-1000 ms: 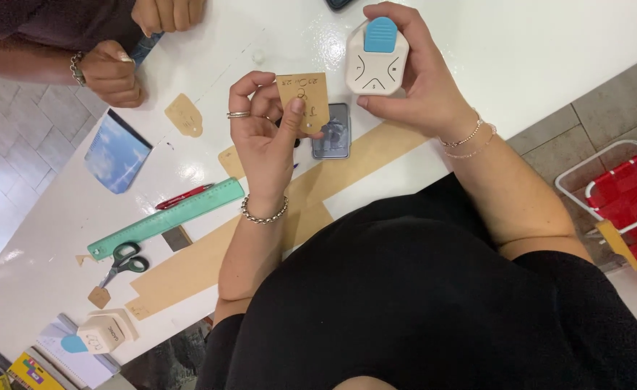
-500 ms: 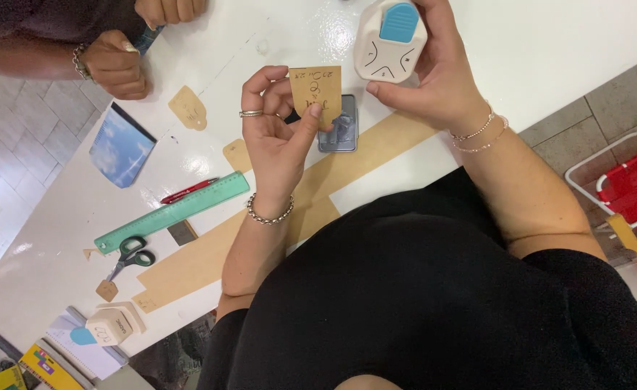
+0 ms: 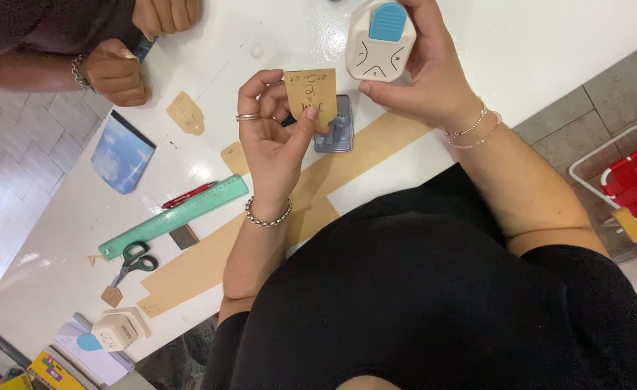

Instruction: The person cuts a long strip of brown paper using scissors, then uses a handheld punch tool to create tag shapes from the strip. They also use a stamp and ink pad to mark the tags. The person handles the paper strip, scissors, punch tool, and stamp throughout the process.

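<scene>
My left hand [image 3: 275, 148] pinches a small brown card tag [image 3: 311, 94] with handwriting on it, held upright above the white table [image 3: 521, 43]. My right hand [image 3: 423, 68] grips a cream paper punch with a blue button [image 3: 380, 32], just right of the tag and close to its upper corner. Under both hands lie a long strip of brown card [image 3: 224, 260] and a small grey metal object [image 3: 335, 130].
A green ruler [image 3: 174, 217], red pen [image 3: 188, 195], scissors [image 3: 136, 260], loose tags [image 3: 187, 113], a blue booklet [image 3: 121, 153] and a second punch [image 3: 116, 332] lie to the left. Another person's hands [image 3: 116, 68] rest at the top left. A red folding chair [image 3: 636, 184] stands right.
The tag and the punch have come closer together and shifted slightly up the view. The other person's hands stay at the top left.
</scene>
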